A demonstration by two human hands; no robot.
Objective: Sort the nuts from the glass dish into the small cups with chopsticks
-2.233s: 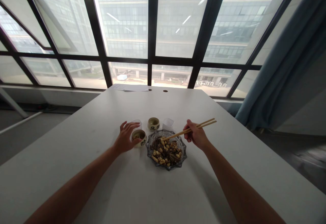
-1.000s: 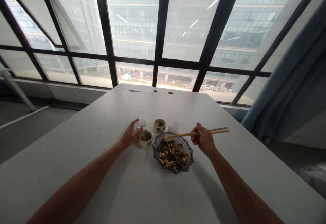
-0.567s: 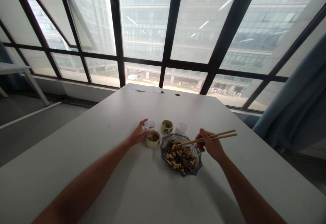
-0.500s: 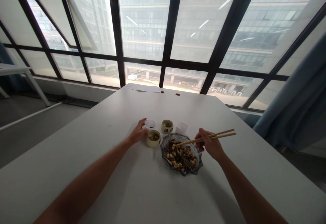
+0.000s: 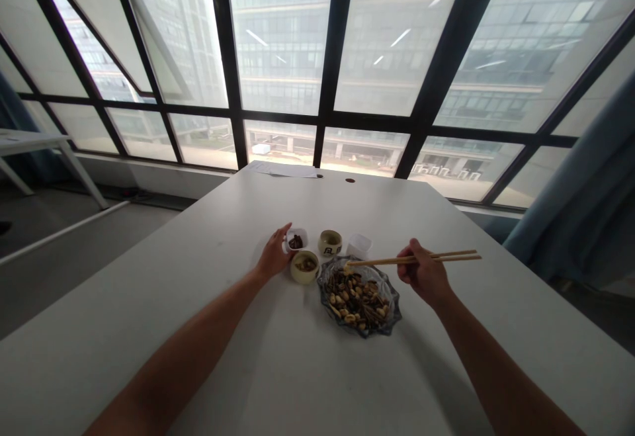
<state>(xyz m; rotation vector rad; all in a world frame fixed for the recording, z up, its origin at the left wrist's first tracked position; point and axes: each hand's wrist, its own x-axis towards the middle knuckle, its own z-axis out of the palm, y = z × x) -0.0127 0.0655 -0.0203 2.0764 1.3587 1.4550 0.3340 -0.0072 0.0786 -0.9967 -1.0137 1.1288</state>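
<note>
My right hand (image 5: 423,274) is closed around a pair of wooden chopsticks (image 5: 387,261). Their tips meet over the far left rim of a scalloped glass bowl (image 5: 395,300), apparently with a pale peanut (image 5: 348,267) between them. Peanuts and dark, stick-like pieces fill the bowl. My left hand (image 5: 276,254) grips a small white plastic cup (image 5: 299,232), tilted toward me, with dark bits inside. Just in front of that cup stands a cream ceramic cup (image 5: 304,276) holding some pieces. A second ceramic cup (image 5: 330,243) with dark lettering sits behind the glass bowl.
Another translucent plastic cup (image 5: 359,245) stands right of the lettered cup. Paper sheets (image 5: 285,170) lie at the far edge of the white table (image 5: 278,370), below tall windows. A blue curtain (image 5: 570,191) hangs at right; another table (image 5: 34,141) is at left.
The chopsticks have risen from among the bowl's contents to above its far rim, and my right hand has moved up. The white plastic cup in my left hand now tips more toward me.
</note>
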